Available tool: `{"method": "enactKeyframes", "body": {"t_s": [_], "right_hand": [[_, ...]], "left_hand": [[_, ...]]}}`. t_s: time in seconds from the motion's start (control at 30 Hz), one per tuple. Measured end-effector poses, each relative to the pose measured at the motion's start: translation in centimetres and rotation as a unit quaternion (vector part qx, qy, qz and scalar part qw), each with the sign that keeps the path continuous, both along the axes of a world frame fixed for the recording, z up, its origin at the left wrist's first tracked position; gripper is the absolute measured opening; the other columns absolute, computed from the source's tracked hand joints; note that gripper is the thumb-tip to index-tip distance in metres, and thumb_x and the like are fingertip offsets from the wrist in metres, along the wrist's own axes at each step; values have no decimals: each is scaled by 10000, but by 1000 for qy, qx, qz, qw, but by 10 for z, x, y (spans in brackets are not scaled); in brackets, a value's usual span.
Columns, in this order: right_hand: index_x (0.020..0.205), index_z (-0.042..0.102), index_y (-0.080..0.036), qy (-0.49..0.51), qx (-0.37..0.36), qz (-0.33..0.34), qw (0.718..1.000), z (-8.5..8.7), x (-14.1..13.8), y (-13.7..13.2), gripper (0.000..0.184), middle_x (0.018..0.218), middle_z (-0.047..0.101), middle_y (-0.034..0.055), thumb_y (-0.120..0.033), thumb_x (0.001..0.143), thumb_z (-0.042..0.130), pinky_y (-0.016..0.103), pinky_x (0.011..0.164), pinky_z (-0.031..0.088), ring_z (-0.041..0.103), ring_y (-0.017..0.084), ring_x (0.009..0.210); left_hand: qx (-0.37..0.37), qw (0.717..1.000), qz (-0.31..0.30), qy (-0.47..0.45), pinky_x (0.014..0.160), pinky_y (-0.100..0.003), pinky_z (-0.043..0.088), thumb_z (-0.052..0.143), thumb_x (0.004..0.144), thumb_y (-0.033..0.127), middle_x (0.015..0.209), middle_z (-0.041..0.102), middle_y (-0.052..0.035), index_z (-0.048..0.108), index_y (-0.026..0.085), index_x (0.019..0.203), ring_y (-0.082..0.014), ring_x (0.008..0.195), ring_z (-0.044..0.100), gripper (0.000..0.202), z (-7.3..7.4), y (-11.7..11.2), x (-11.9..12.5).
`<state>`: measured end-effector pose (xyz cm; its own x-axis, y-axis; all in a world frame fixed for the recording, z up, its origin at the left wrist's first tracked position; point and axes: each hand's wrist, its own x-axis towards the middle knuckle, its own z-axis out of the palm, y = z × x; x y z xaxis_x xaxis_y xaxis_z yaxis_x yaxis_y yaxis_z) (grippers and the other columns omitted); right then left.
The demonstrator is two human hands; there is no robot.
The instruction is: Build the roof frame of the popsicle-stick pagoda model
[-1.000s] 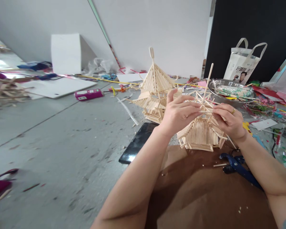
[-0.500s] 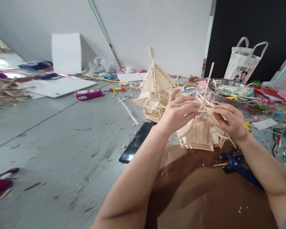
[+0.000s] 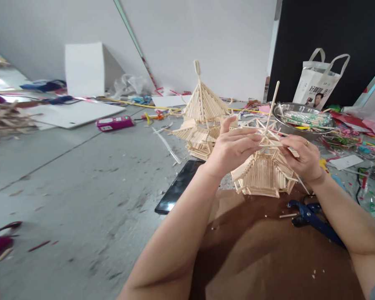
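Note:
In front of me stands a pagoda-like model [image 3: 262,177] made of thin wooden sticks, with one tall stick rising from its open top. My left hand [image 3: 233,146] and my right hand [image 3: 302,155] meet over its upper part. Between their fingertips a short wooden stick [image 3: 270,145] lies level across the roof frame, pinched at its left end by the left hand and at its right end by the right. The right hand wears a ring. Behind the left hand is a second stick model [image 3: 203,106] with a finished-looking pointed roof.
Brown paper [image 3: 268,254] lies under the near model, with a blue tool [image 3: 315,223] and a loose stick [image 3: 288,216] on it. A black phone [image 3: 179,187] is left of it. Behind stand a metal bowl [image 3: 306,132] of wrapped sticks and a tote bag [image 3: 315,85].
The view has shifted very slightly. Both hands stay at the roof frame with the stick between them; their fingers have barely moved.

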<state>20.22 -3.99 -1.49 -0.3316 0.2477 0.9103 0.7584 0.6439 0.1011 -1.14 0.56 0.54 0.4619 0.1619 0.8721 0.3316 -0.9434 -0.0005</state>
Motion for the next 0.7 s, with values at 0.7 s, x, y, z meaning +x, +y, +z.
{"method": "enactKeyframes", "body": {"t_s": [0.7], "right_hand": [[945, 576, -220, -12, -12, 41, 999, 4, 1, -3, 186, 909, 684, 35, -135, 780, 577, 264, 752, 554, 654, 132, 836]], "left_hand": [[-19, 1000, 10, 5, 1086, -442, 243, 573, 822, 258, 824, 716, 72, 597, 258, 663, -130, 872, 662, 161, 2, -1, 1]]}}
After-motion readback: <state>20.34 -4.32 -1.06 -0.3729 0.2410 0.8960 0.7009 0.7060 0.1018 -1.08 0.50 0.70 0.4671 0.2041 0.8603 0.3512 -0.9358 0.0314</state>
